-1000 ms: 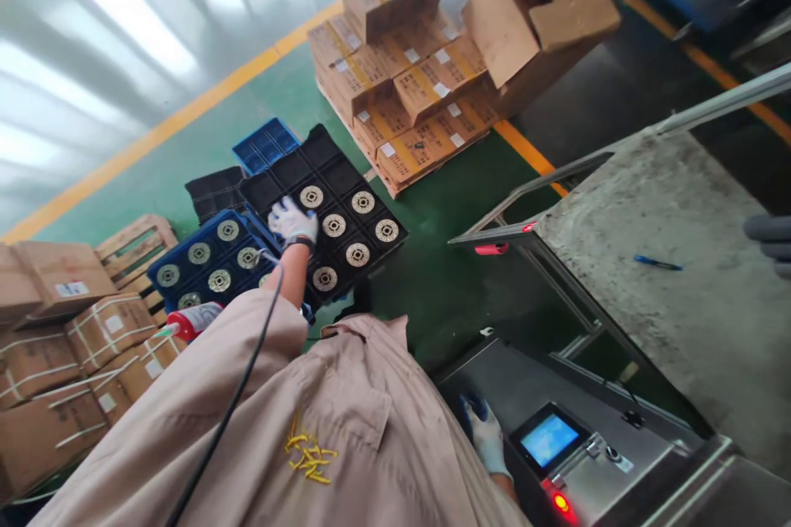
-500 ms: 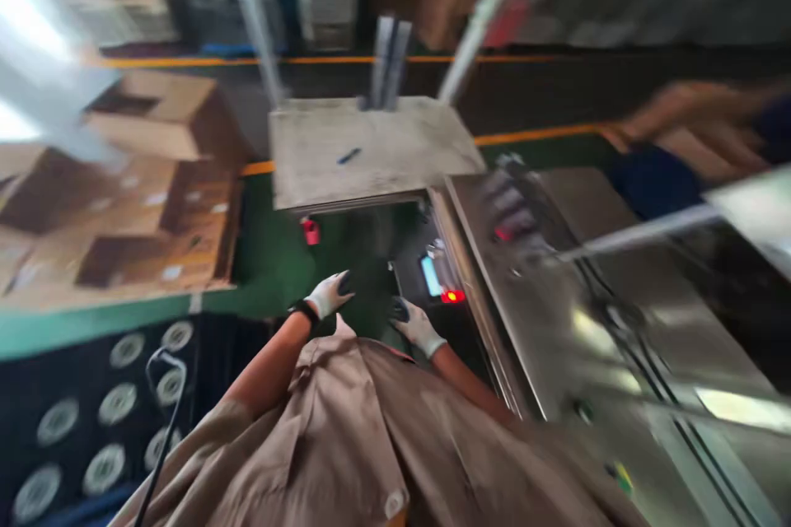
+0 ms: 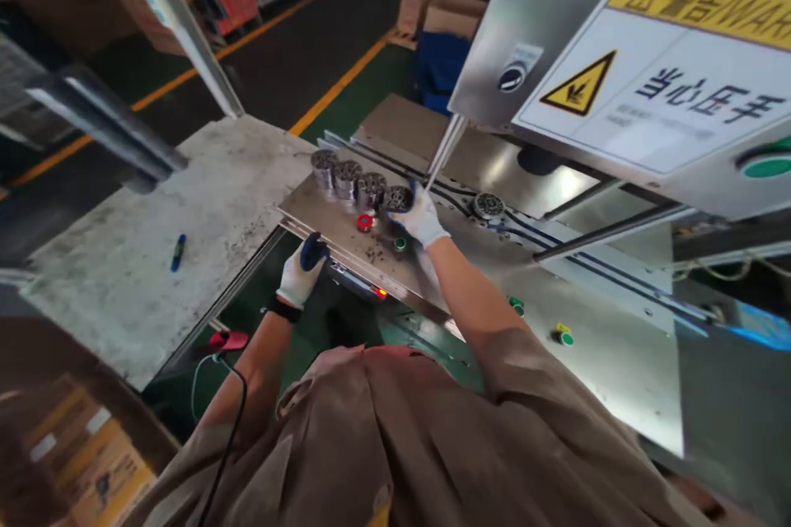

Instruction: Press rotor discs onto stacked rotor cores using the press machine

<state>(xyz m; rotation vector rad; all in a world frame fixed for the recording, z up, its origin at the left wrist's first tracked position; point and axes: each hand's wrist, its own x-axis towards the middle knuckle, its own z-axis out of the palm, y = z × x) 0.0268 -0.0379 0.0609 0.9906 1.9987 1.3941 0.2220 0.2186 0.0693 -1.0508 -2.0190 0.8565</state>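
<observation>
Several round metal parts with slotted, patterned tops stand in a row of short stacks (image 3: 348, 179) on the steel bench (image 3: 445, 263). My right hand (image 3: 425, 218), in a white glove with dark fingertips, is closed around the nearest stack (image 3: 397, 198) at the row's right end. Thumb and fingers lie on either side of that stack. My left hand (image 3: 301, 272), gloved the same way, hovers by the bench's front edge with nothing in it, its fingers loosely bent and apart. Between the hands, a red button (image 3: 364, 222) and a green button (image 3: 400, 244) are set in the bench.
Another round metal part (image 3: 489, 206) sits by the dark rails running along the bench. A steel machine panel with a warning sign (image 3: 667, 74) overhangs the right side. A blue marker (image 3: 178, 253) lies on the pale table (image 3: 124, 263) at left. Cardboard boxes (image 3: 80, 445) stand lower left.
The view has swung right toward the steel bench. My right hand has gone from near my body to the end metal stack and closed on it. My left hand has come to the bench edge.
</observation>
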